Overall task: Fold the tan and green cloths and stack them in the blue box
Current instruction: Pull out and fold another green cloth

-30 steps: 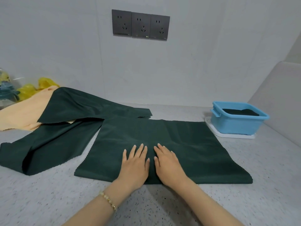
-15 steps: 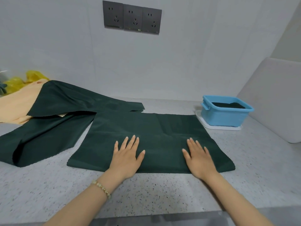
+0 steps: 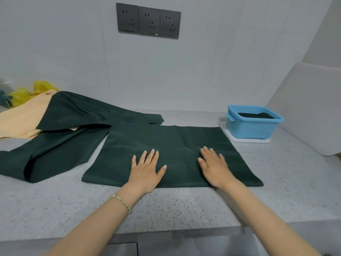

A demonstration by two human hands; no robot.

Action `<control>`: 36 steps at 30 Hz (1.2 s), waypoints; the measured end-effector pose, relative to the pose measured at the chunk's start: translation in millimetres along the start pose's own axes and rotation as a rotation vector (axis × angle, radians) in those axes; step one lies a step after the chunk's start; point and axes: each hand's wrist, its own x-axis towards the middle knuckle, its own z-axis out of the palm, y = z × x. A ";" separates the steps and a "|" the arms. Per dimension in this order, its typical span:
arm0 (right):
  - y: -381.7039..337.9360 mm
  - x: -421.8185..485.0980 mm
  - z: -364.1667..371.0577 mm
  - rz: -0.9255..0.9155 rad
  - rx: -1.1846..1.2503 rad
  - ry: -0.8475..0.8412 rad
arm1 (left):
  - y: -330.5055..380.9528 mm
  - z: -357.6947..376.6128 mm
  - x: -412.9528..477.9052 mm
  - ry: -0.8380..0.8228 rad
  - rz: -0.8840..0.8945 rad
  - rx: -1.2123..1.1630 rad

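The folded green cloth (image 3: 166,139) is spread on the counter (image 3: 166,209), long axis left to right. Both grips, left hand (image 3: 145,170) and right hand (image 3: 215,167), are laid flat on it, holding nothing. The blue box (image 3: 252,128) is nearer the right.

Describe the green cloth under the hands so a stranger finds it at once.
Look below the wall sockets, on the counter, left of the blue box. The green cloth lies nearest the front edge, left hand and right hand flat on it. Unlike the rumpled green cloths beside it, it is a neat rectangle.
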 end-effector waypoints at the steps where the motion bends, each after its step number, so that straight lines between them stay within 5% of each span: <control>1: -19.4 2.6 5.8 -0.049 0.011 -0.018 | 0.0 -0.1 -0.3 -0.004 -0.001 -0.003; 11: -60.0 11.9 43.5 -0.099 -0.033 -0.070 | -8.5 -3.1 -2.7 0.030 -0.014 -0.031; 19: -56.6 13.8 45.9 -0.100 -0.061 -0.053 | -79.1 -20.0 -7.1 0.034 -0.225 -0.016; 25: -55.0 23.9 33.5 -0.085 0.028 -0.174 | -90.9 -39.0 2.4 -0.127 -0.255 0.025; 30: -37.3 77.4 -10.5 -0.142 0.117 -0.034 | -72.4 -66.9 52.7 -0.003 -0.101 0.048; 36: 2.1 145.7 -29.9 -0.081 0.154 -0.094 | -66.0 -67.1 125.1 -0.031 0.020 0.047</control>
